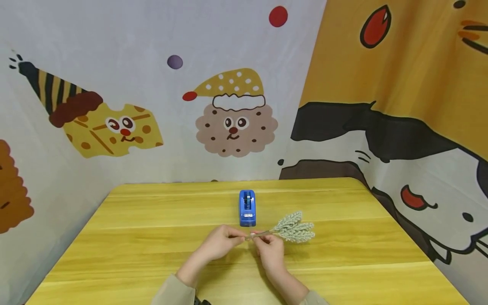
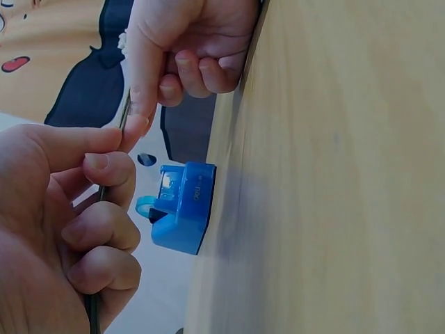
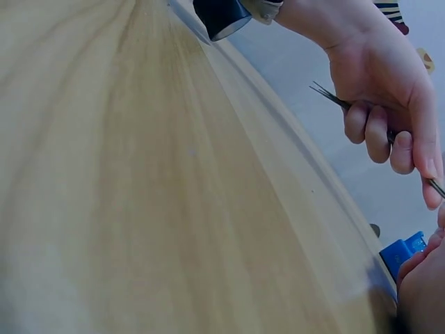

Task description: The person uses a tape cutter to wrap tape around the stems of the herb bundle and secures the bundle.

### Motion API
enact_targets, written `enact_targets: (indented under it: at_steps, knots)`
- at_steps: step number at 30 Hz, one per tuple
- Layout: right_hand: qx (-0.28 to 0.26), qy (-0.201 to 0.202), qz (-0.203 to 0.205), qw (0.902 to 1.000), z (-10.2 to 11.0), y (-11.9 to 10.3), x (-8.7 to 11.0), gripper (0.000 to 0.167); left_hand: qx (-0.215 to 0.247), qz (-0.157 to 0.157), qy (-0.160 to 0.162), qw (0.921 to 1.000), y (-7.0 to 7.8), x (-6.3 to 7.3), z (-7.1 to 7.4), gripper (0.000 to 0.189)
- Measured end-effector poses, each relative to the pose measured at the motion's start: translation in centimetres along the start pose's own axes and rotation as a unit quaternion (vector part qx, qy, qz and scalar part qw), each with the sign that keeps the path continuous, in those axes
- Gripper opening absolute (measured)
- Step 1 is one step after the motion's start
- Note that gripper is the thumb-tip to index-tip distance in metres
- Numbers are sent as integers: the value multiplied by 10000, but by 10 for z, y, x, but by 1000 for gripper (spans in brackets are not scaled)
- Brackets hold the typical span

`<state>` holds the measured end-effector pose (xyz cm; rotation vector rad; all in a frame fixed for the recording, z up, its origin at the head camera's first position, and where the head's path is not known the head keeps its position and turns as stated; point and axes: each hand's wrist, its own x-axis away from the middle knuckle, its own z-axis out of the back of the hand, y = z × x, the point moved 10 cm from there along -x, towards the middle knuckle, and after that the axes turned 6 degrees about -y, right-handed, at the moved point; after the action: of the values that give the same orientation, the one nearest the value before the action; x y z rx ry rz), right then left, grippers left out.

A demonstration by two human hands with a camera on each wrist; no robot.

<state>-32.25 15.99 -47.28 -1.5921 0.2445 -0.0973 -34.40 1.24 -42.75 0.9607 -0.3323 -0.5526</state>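
Above the table (image 1: 126,254), sprigs (image 1: 300,234) jut beyond right grip (image 1: 272,251)

So we had both forearms (image 1: 196,260) angled in over the desk (image 1: 152,237), well short of its far edge. Our left hand (image 1: 221,242) was pinching, lower fingers (image 2: 101,226) curled palmward. Our right hand (image 1: 271,250) pinched too, just beside it, lower fingers tucked in.

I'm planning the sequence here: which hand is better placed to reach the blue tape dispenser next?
Probably the right hand: it just pinches the stems, while the left hand curls several fingers round them and could likely hold them alone. The tape dispenser stands ahead of both.
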Motion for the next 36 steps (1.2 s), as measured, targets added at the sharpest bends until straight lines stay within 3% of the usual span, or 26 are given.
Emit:
enact_targets:
  at_steps: [8, 13, 19, 27, 31, 36]
  knots:
    - [-205, 219, -36, 9995, 7, 3, -1, 17, 87, 23, -8, 10000, 2, -1, -3, 18]
    - [-62, 100, 124, 9999, 5, -1, -1, 18, 129, -29, -16, 9999, 2, 0, -3, 18]
    - [-87, -49, 6, 10000, 5, 1, -2, 19, 150, -101, -11, 9998, 3, 1, -3, 18]
    - [262, -677, -228, 9971, 2, -2, 3, 24, -6, -87, -33, 10000, 4, 0, 0, 20]
    - [543, -1207, -491, 9900, 4, -8, 14, 24, -109, -115, -38, 9999, 5, 0, -1, 20]
    - [1153, -1898, -208, 9748, 10, -47, 18, 21, -72, -136, -22, 9999, 4, 2, -1, 19]
